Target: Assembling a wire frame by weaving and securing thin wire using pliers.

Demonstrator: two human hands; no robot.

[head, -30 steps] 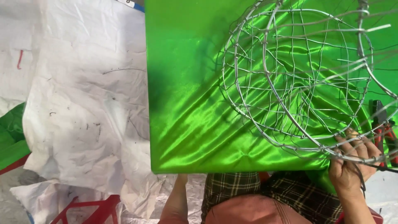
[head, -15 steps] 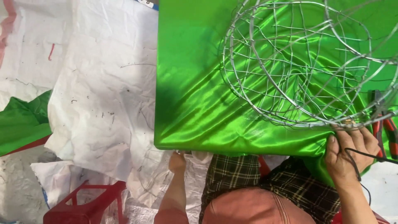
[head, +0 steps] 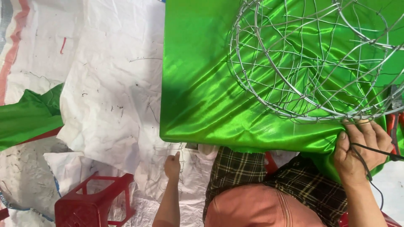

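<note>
A shiny green satin fabric (head: pixel 202 92) lies spread out flat, with a round wire-mesh frame (head: pixel 311 63) resting on its right part. My right hand (head: pixel 362 147) grips the fabric's near edge just below the frame's rim, and a black cord (head: pixel 381 153) runs across its fingers. My left hand (head: pixel 172 166) is low on the white sheet (head: pixel 105 96), just below the fabric's near left corner. Its fingers are curled beside some faint thin wire (head: pixel 181 162). Whether it holds that wire is unclear.
A red plastic stool (head: pixel 90 204) stands at the lower left. Another piece of green cloth (head: pixel 27 115) lies at the left edge. Crumpled white sheeting covers the floor. My plaid-clad legs (head: pixel 269 176) are under the fabric's near edge. A red tool (head: pixel 393 120) shows at the right.
My left hand has come forward to the fabric's near left corner. The right hand keeps its grip on the fabric edge. The view has shifted left and down, bringing the stool into sight.
</note>
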